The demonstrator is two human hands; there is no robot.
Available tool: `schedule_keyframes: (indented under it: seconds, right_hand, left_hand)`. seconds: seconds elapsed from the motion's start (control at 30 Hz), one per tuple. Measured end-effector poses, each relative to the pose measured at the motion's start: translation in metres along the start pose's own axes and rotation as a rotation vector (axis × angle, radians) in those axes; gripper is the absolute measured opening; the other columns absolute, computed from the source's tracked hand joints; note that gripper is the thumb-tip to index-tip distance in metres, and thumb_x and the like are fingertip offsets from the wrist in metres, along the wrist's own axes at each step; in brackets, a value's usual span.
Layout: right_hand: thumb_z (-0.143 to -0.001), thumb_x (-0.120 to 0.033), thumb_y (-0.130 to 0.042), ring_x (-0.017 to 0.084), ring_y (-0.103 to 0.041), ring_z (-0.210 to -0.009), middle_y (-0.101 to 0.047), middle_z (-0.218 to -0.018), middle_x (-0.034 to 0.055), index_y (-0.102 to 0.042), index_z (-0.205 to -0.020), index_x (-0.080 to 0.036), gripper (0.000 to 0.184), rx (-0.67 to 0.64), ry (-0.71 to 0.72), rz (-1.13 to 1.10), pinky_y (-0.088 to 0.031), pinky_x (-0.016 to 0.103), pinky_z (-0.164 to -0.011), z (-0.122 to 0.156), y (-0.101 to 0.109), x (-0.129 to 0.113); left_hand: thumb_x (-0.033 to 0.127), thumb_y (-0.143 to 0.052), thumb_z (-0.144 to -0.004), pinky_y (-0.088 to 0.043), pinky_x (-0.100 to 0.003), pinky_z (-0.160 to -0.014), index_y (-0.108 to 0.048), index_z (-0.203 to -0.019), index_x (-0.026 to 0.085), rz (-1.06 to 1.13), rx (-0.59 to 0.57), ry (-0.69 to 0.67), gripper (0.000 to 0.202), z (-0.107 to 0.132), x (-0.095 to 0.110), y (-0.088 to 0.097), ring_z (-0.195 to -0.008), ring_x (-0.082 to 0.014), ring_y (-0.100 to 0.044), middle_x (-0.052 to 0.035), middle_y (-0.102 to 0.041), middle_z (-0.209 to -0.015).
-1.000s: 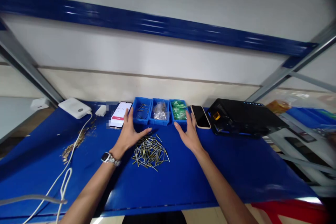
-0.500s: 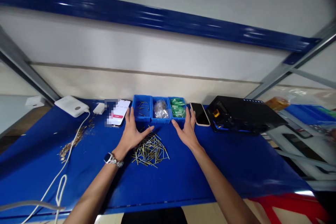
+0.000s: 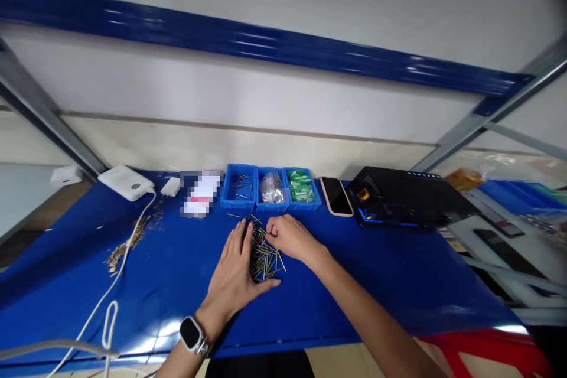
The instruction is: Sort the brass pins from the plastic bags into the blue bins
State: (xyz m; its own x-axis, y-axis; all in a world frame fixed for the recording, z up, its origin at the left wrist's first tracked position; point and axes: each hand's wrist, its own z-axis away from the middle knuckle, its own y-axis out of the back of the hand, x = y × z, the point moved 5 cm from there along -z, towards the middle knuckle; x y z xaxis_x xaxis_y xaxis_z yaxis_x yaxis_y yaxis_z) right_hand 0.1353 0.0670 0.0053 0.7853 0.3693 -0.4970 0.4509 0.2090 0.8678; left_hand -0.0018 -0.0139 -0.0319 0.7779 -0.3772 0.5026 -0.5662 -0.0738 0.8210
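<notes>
A pile of thin gold-and-silver metal rods (image 3: 266, 261) lies on the blue tabletop; their exact kind is too small to make out. My left hand (image 3: 234, 266), with a watch on the wrist, lies along the pile's left side, fingers stretched and thumb spread below it. At the upper right of the heap, my right hand (image 3: 292, 236) has its fingers curled in, and whatever they pinch is hidden. Just behind stand three blue bins: the left bin (image 3: 227, 189) holds a few rods, the middle one clear plastic bags (image 3: 272, 189), the right one green packets (image 3: 301, 188).
A phone (image 3: 337, 196) and a black box-like device (image 3: 407, 195) are right of the bins. To the left lie a partly blurred-out lit phone (image 3: 201, 195), a white power bank (image 3: 125, 183) with its cable, and scattered debris (image 3: 121, 251). A blue shelf beam (image 3: 248, 41) crosses above.
Both hands have come down from beside the bins to the pile. The left now flanks it with fingers stretched; the right has moved left and curled its fingers at the pile's edge.
</notes>
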Motion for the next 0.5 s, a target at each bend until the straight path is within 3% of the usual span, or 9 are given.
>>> schedule_keyframes:
  seconds: [0.2,0.37,0.5]
  right_hand:
    - [-0.069,-0.01,-0.071,0.016,-0.062,-0.059,-0.067,-0.062,-0.0012,-0.067,-0.065,-0.023,0.014,-0.002,-0.007,-0.006,-0.035,0.024,-0.054,-0.007,0.009,0.001]
    - [-0.082,-0.017,-0.065,0.014,-0.063,-0.065,-0.07,-0.073,-0.0011,-0.069,-0.081,-0.022,0.007,0.092,0.053,-0.113,-0.041,0.023,-0.059,0.005,0.011,0.004]
    - [-0.089,-0.02,-0.059,0.016,-0.064,-0.074,-0.071,-0.086,0.0025,-0.07,-0.087,-0.021,0.011,0.21,0.083,-0.199,-0.048,0.025,-0.069,0.022,0.01,0.011]
  left_hand:
    - [0.066,-0.072,-0.073,-0.031,-0.061,-0.115,-0.015,-0.155,0.021,0.031,0.006,0.003,0.109,0.002,0.001,0.009,-0.146,-0.0403,-0.023,-0.019,-0.023,-0.16]
    - [0.061,-0.072,-0.076,-0.034,-0.056,-0.115,-0.017,-0.154,0.022,0.059,0.015,0.046,0.102,0.004,0.002,0.013,-0.147,-0.0368,-0.025,-0.0164,-0.024,-0.159]
    - [0.061,-0.068,-0.079,-0.035,-0.055,-0.115,-0.018,-0.153,0.023,0.08,0.018,0.047,0.098,0.003,0.003,0.014,-0.146,-0.0358,-0.027,-0.0156,-0.025,-0.159]
